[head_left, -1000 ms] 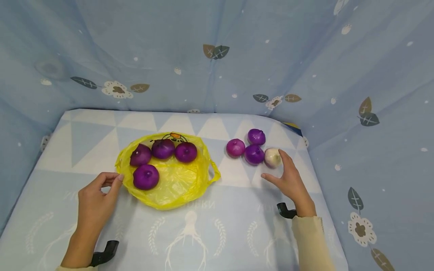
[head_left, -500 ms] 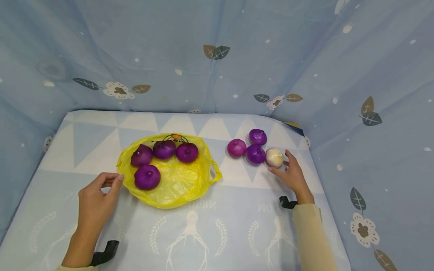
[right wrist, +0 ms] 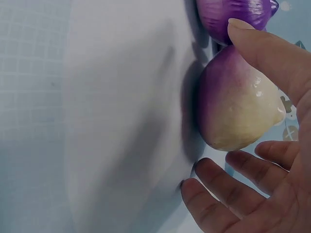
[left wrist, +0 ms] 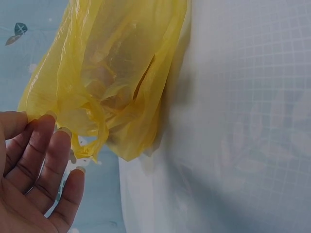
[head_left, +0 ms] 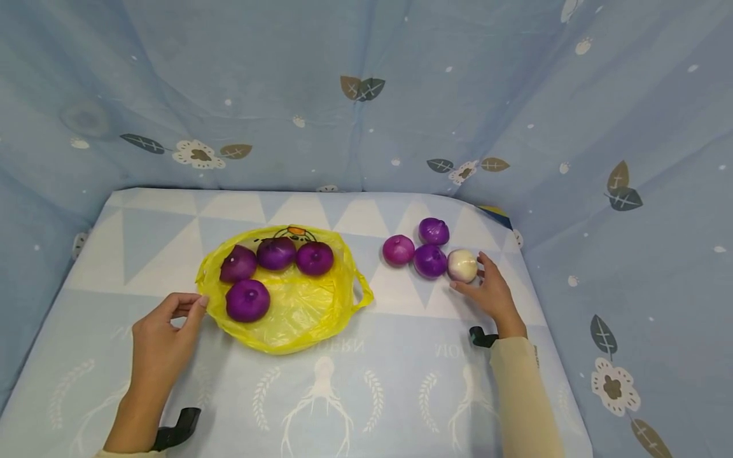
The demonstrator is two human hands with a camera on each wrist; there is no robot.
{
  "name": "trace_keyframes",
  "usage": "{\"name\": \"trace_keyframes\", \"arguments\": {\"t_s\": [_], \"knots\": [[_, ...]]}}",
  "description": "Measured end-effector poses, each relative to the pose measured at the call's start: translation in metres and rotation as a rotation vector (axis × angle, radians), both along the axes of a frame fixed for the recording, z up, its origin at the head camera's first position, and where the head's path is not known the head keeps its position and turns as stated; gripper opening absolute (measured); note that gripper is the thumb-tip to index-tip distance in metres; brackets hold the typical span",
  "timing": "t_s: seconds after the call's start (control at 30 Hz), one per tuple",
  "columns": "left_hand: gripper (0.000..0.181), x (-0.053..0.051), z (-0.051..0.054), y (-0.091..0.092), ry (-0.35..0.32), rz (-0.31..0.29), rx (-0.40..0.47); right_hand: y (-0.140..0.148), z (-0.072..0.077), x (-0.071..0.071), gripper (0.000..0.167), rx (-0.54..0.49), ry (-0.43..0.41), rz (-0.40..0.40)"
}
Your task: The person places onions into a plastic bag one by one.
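Note:
My left hand [head_left: 166, 337] pinches the left rim of a yellow plastic bag [head_left: 298, 318] between thumb and fingertips; the pinch also shows in the left wrist view. Several purple onions [head_left: 248, 300] lie inside the spread bag. On the right, my right hand [head_left: 489, 292] stands around a white and purple onion [head_left: 462, 266], thumb on one side and fingers on the other. In the right wrist view this onion [right wrist: 238, 107] sits on the table, with the fingers spread and slightly bent beside it. Whether the thumb touches it I cannot tell.
To the left of the pale onion lie three more onions: a pinkish one [head_left: 397, 250], a purple one [head_left: 430, 261] and another purple one [head_left: 433, 231] behind. A patterned cloth covers the table [head_left: 321, 407]. Blue curtains [head_left: 286, 83] hang behind and at the sides.
My right hand has lowered from above the pale onion to its right side, uncovering more of it, and the gap between thumb and fingers has narrowed. The left hand keeps its pinch.

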State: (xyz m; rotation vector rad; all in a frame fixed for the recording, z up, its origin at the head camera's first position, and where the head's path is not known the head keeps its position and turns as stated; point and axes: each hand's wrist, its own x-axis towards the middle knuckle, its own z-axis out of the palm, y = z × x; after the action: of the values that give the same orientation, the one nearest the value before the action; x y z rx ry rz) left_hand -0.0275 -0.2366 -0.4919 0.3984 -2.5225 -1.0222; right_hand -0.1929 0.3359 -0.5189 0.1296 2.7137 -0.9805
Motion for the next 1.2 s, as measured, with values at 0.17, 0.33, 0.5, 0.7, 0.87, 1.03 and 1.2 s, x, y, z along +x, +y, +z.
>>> {"name": "trace_keyframes", "arguments": {"t_s": [0.17,0.33,0.5,0.7,0.87,1.03,1.2], "knots": [[0.011,0.0007,-0.0001,0.0002,0.019,-0.004,-0.003,0.0013,-0.0010,-0.0028,0.119,0.008,0.020,0.012],[0.011,-0.0006,-0.0002,0.0012,0.027,-0.008,-0.005,-0.0001,-0.0004,-0.0021,0.118,0.015,0.008,0.006],[0.011,-0.0002,-0.0008,0.0009,0.031,-0.007,-0.003,-0.0008,0.0005,-0.0039,0.118,0.011,0.014,0.002],[0.011,0.0000,-0.0017,0.0012,0.028,-0.012,-0.013,0.0019,-0.0012,-0.0027,0.112,-0.003,-0.004,-0.009],[0.011,0.0002,-0.0019,0.0015,0.028,-0.014,-0.015,0.0020,-0.0020,-0.0020,0.106,0.004,-0.006,-0.004],[0.011,0.0001,-0.0016,0.0017,0.028,-0.010,-0.015,-0.0005,-0.0016,-0.0043,0.101,0.016,0.001,0.003],[0.011,-0.0005,-0.0024,0.0018,0.032,-0.013,-0.011,-0.0016,-0.0006,-0.0050,0.098,0.041,-0.001,0.014]]}}
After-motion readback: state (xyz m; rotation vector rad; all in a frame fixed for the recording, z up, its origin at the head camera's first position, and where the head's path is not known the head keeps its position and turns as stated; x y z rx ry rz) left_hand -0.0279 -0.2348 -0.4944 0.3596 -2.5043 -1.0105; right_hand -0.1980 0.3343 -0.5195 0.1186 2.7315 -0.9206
